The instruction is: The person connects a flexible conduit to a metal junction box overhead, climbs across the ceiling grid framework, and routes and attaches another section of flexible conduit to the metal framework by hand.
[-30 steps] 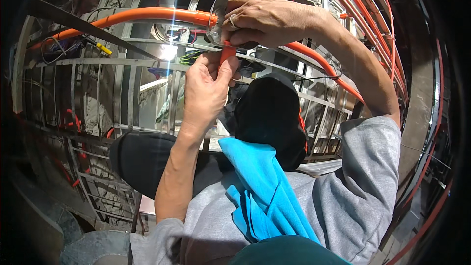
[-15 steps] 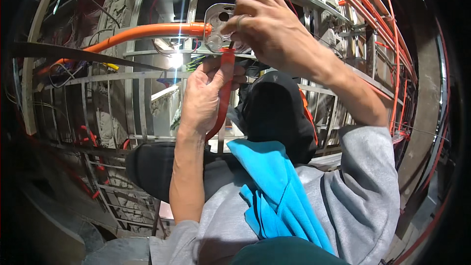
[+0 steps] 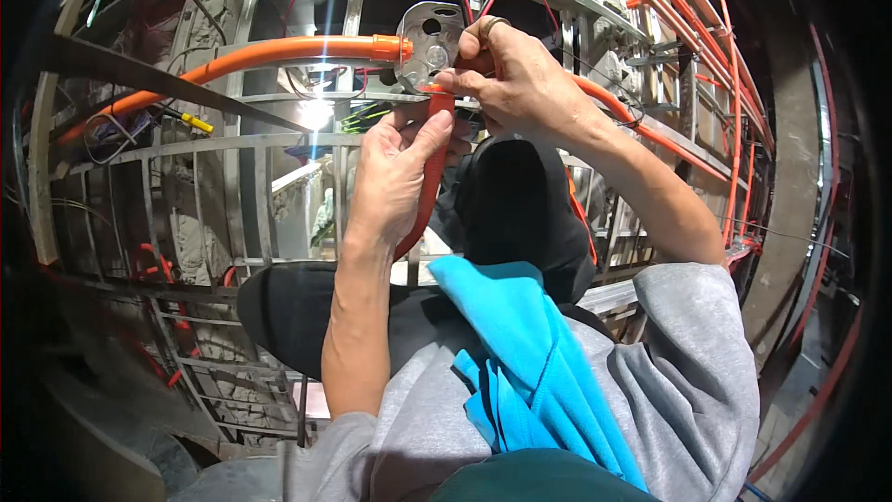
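L hand (image 3: 386,167) grips red tube (image 3: 433,172) | R hand (image 3: 525,84) @ mtl box (image 3: 420,45)

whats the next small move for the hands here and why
Probably a slight upward nudge of the red tube with the left hand: that hand pinches it just below its top end, which sits at the lower edge of the metal box, while the right hand is close by that spot and could steady things.

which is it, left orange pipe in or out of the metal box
In: the orange pipe ends in a collar at the metal box, with an orange tip showing inside.
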`<action>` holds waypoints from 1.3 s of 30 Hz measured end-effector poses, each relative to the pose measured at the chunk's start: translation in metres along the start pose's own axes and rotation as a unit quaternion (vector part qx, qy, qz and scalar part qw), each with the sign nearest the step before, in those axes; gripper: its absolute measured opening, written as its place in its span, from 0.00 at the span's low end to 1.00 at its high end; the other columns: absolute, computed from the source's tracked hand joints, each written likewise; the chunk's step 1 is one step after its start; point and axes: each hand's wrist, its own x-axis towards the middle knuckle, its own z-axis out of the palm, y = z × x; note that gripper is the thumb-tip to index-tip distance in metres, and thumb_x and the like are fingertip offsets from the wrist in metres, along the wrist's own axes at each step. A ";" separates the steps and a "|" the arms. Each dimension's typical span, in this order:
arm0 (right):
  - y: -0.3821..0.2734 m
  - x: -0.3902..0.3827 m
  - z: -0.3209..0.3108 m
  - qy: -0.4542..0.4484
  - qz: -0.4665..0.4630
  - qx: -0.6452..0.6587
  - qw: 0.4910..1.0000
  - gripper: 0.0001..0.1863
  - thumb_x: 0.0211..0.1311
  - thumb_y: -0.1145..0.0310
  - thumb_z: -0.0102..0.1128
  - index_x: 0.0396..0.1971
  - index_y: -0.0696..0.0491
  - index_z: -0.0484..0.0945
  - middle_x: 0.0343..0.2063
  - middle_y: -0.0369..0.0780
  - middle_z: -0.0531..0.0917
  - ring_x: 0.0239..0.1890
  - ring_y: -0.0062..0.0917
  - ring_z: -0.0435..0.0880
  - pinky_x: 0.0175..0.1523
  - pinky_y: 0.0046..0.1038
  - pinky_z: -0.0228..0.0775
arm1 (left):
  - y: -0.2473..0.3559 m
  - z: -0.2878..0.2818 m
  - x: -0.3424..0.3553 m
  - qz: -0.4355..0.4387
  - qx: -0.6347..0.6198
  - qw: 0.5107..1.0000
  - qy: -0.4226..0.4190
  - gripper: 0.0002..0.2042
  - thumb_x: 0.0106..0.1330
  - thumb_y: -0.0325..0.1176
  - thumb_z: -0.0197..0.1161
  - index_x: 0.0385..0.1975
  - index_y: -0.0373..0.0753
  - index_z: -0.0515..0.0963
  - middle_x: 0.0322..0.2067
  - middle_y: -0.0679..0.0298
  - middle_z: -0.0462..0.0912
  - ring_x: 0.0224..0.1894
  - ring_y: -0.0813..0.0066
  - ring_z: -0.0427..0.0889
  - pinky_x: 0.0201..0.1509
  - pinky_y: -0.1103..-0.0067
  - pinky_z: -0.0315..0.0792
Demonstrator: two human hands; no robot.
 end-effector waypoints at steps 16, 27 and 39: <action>-0.013 0.006 -0.001 -0.029 0.015 0.012 0.999 0.16 0.64 0.68 0.68 0.34 0.55 0.66 0.26 0.39 0.85 0.24 0.17 0.83 0.28 0.24 0.77 | -0.004 -0.001 0.000 0.011 -0.037 0.999 0.020 0.13 0.71 0.36 0.66 0.46 0.32 0.79 0.34 0.64 0.85 0.32 0.79 0.83 0.39 0.83 0.76; -0.006 0.007 0.002 -0.032 -0.028 -0.023 0.999 0.11 0.62 0.78 0.62 0.34 0.56 0.66 0.29 0.44 0.86 0.32 0.23 0.89 0.34 0.26 0.80 | -0.006 0.006 -0.004 0.024 -0.049 0.998 0.026 0.11 0.71 0.37 0.65 0.42 0.35 0.78 0.28 0.67 0.83 0.27 0.81 0.80 0.34 0.83 0.74; -0.012 0.009 -0.003 -0.068 -0.030 -0.048 0.996 0.14 0.67 0.72 0.66 0.31 0.52 0.65 0.27 0.35 0.84 0.22 0.11 0.78 0.21 0.21 0.70 | -0.009 0.006 -0.002 -0.012 -0.130 0.991 0.027 0.11 0.70 0.37 0.67 0.41 0.35 0.79 0.28 0.66 0.83 0.26 0.82 0.80 0.31 0.85 0.74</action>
